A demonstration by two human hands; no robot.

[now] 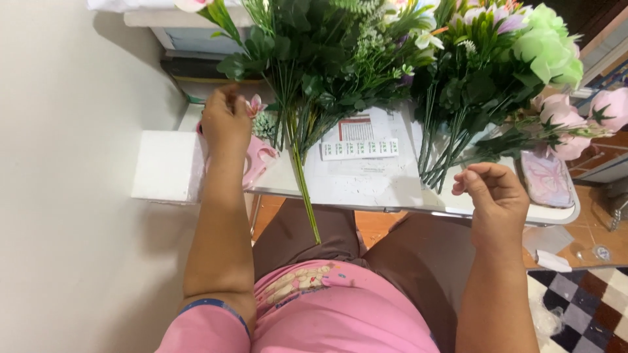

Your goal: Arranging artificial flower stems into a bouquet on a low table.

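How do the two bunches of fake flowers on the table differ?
The left bunch is mostly dark green leaves, with one long stem hanging over the table edge. The right bunch carries pale green, pink and purple blooms, its stems staying on the table. Both lie with stems pointing toward the person.

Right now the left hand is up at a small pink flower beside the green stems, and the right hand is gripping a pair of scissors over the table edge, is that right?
Not quite. The head view shows the right hand holding no scissors; its fingers are curled, and whether they pinch anything is unclear. The left hand is indeed at the small pink flower beside the green stems, near the table edge.
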